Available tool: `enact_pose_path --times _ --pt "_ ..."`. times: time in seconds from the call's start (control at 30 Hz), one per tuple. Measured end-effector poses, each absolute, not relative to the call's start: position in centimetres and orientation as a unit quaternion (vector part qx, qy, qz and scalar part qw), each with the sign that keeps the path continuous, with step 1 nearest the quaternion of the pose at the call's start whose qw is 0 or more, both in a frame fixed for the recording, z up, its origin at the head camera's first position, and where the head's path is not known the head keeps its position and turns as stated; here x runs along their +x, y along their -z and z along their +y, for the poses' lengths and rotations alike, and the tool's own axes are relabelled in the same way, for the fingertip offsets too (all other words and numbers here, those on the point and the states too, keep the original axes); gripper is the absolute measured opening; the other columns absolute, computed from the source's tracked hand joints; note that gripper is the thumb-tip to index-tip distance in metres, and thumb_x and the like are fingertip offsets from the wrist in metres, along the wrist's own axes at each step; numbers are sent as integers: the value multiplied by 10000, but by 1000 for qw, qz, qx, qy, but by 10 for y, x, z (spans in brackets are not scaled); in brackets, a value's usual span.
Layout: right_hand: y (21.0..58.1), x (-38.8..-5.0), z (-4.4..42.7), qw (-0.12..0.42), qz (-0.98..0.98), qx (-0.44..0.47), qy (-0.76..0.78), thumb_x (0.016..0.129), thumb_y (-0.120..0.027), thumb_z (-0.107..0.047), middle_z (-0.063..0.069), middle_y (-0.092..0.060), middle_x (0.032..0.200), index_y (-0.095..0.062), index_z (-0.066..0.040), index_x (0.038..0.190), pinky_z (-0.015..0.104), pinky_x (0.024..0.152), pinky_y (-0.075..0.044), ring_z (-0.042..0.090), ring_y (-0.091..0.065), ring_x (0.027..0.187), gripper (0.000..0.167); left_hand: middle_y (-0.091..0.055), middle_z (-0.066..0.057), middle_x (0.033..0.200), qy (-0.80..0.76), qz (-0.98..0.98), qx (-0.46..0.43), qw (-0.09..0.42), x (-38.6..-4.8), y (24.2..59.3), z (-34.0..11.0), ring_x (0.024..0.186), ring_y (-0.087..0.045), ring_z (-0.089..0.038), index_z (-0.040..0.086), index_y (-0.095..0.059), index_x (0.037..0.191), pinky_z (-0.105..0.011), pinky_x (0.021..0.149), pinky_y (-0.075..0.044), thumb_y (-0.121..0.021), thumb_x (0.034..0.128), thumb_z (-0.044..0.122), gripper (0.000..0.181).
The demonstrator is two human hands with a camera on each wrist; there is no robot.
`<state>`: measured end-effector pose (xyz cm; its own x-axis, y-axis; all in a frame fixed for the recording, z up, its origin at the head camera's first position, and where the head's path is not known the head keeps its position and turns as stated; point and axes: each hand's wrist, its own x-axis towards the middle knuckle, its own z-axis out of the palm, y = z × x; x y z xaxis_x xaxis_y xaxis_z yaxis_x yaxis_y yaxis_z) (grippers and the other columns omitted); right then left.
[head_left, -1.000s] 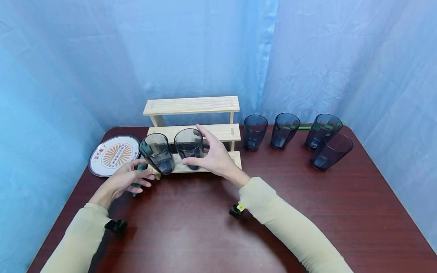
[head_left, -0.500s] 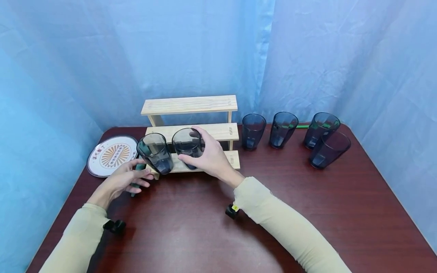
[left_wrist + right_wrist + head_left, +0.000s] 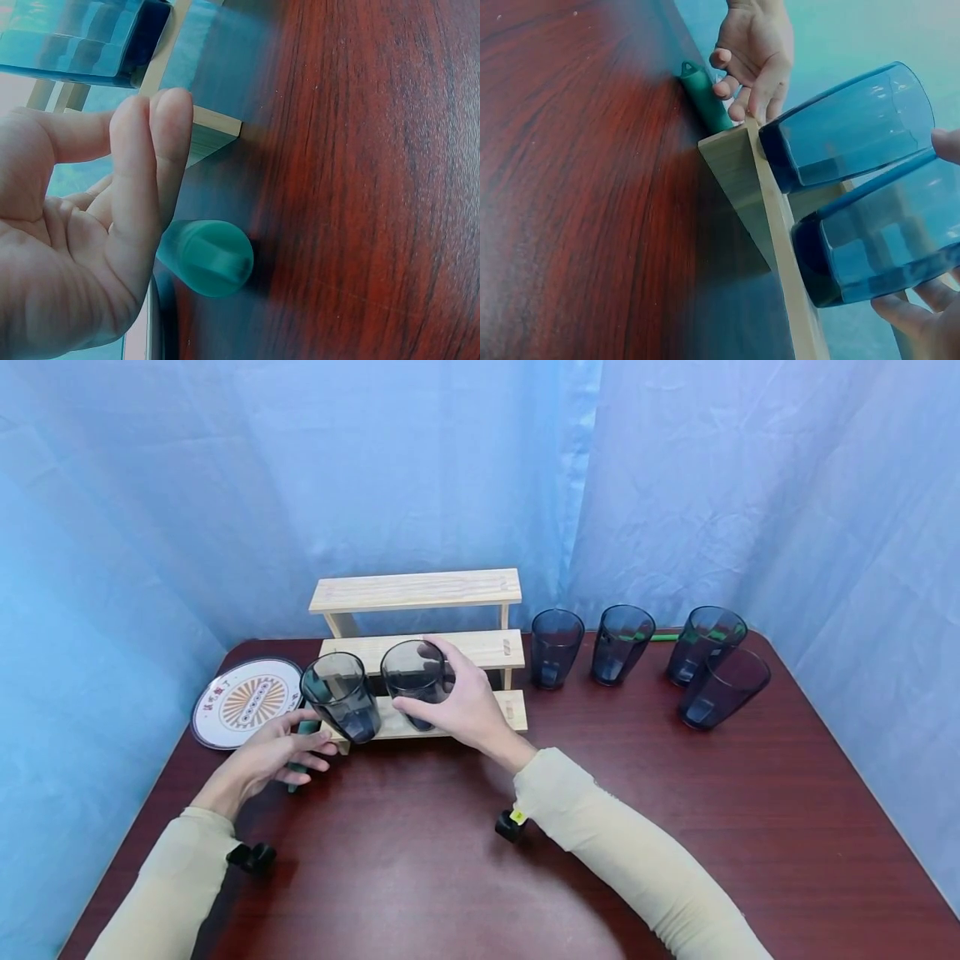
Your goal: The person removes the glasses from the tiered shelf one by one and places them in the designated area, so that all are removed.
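My right hand point(image 3: 474, 702) grips a dark tinted drinking glass point(image 3: 408, 670), thumb on the near side, above the lowest board of a three-tier wooden stand point(image 3: 416, 592). In the right wrist view this glass point(image 3: 885, 240) leans close beside a second glass point(image 3: 847, 124), its base at the board's edge. The second glass point(image 3: 347, 697) stands on the left end of that board. My left hand point(image 3: 273, 756) is at the board's left end, fingers loosely bent, thumb tip at the corner. Whether those fingers press the wood is unclear in the left wrist view.
A round white plate point(image 3: 251, 703) with a sunburst print lies to the left. A green cylindrical object point(image 3: 214, 259) sits beside the left hand. Several more tinted glasses point(image 3: 557, 647) stand right of the stand, before the blue curtain point(image 3: 675, 485).
Compared with a second ago, the right hand's thumb sits slightly differently on the held glass. The left hand and the other glasses keep their places; the head view has shifted slightly.
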<state>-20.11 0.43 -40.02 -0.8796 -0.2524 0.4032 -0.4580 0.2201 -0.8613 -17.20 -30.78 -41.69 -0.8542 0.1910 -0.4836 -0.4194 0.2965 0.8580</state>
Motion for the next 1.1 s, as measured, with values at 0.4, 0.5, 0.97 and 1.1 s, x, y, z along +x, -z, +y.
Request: enact_pose_path --times 0.4,0.5,0.97,1.1 --pt "375 -187 63 68 -730 211 -647 815 -880 -213 -23 -571 1397 -460 -237 1494 373 899 -539 202 -585 1233 800 -746 -117 1078 -580 769 -77 258 -173 417 -307 829 -731 -183 45 -237 1534 -308 590 -595 -636 1021 253 682" --pt "371 -184 87 80 -720 212 -656 816 -872 -135 27 -556 1411 -448 -196 1501 379 913 -542 262 -570 1250 808 -746 -116 1079 -579 769 -76 259 -174 418 -307 825 -730 -180 42 -242 1529 -308 587 -594 -631 1024 250 671" --pt "385 -179 196 120 -747 136 -640 840 -822 -26 135 -535 1440 -419 -164 1518 255 956 -522 314 -542 1291 801 -743 -129 1082 -574 773 -80 259 -174 416 -307 839 -732 -199 42 -267 1506 -314 594 -597 -630 1024 252 639" --pt "394 -176 220 115 -759 117 -631 849 -817 -26 129 -517 1457 -402 -182 1527 233 981 -499 294 -530 1303 810 -741 -143 1090 -572 775 -80 258 -174 416 -308 849 -734 -207 38 -286 1485 -314 606 -598 -638 1019 258 624"
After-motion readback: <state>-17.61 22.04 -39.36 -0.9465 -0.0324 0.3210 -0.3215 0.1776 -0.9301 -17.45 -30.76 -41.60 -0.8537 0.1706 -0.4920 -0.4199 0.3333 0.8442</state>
